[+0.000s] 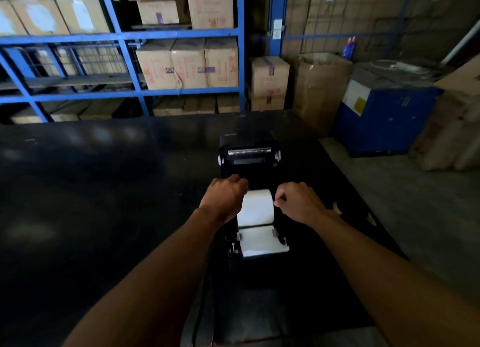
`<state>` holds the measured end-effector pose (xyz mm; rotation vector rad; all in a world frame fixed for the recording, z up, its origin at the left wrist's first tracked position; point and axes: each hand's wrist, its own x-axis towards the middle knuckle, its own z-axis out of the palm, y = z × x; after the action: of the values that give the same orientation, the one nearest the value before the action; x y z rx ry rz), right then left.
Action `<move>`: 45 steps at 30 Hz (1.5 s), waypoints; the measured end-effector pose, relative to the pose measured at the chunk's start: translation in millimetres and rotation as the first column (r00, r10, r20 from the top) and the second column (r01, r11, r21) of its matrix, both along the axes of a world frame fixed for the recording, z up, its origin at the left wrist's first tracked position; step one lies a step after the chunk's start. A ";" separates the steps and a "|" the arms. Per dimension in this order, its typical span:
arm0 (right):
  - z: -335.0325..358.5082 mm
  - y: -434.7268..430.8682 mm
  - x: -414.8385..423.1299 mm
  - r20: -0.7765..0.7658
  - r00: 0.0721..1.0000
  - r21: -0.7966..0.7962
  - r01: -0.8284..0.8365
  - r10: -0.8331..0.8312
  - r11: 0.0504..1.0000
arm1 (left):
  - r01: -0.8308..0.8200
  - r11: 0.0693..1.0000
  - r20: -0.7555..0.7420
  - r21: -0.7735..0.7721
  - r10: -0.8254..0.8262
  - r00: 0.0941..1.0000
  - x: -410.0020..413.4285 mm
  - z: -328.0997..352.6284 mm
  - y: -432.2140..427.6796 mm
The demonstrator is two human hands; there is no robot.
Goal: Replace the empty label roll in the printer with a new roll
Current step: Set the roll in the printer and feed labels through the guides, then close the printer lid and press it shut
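A black label printer stands on the dark table with its lid tipped open away from me. A white label roll lies in the printer's bay, and its paper strip runs out over the front edge between the guides. My left hand is closed at the roll's left end. My right hand is closed at the roll's right end. Both fists touch the roll's sides; what the fingers grip is hidden.
Blue steel shelving packed with cardboard boxes stands behind the table. More boxes are stacked on the floor at the back right beside a blue machine. A small tan scrap lies on the table right of the printer.
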<state>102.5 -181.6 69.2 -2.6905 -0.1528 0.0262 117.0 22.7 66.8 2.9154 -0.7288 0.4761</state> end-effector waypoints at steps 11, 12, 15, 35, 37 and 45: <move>41.9 4.4 66.0 0.159 0.969 0.103 0.173 -0.188 0.979 | -0.274 0.926 0.034 -0.261 0.293 0.955 54.3 29.5 -10.2; 43.8 6.8 72.9 0.172 0.962 0.117 0.192 -0.210 0.974 | -0.332 0.886 -0.027 -0.322 0.342 0.939 59.8 30.5 -10.7; 48.6 14.2 94.6 0.156 0.942 0.198 0.264 -0.296 0.944 | -0.490 0.727 -0.232 -0.481 0.434 0.871 78.2 36.2 -12.8; 38.4 14.4 121.6 -0.158 0.958 0.314 0.280 -0.241 0.907 | -0.699 0.351 -0.551 -0.624 0.436 0.711 98.3 35.5 -28.3; 38.4 14.6 113.6 -0.164 0.956 0.330 0.286 -0.243 0.900 | -0.697 0.351 -0.548 -0.625 0.439 0.712 89.6 33.7 -28.1; 32.4 19.1 53.8 -0.193 0.937 0.452 0.349 -0.292 0.821 | -0.689 0.376 -0.571 -0.620 0.386 0.724 34.7 30.2 -20.8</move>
<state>156.3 -162.5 101.7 -2.1724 0.3000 0.0350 151.7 1.9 97.0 2.1182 0.4951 0.2218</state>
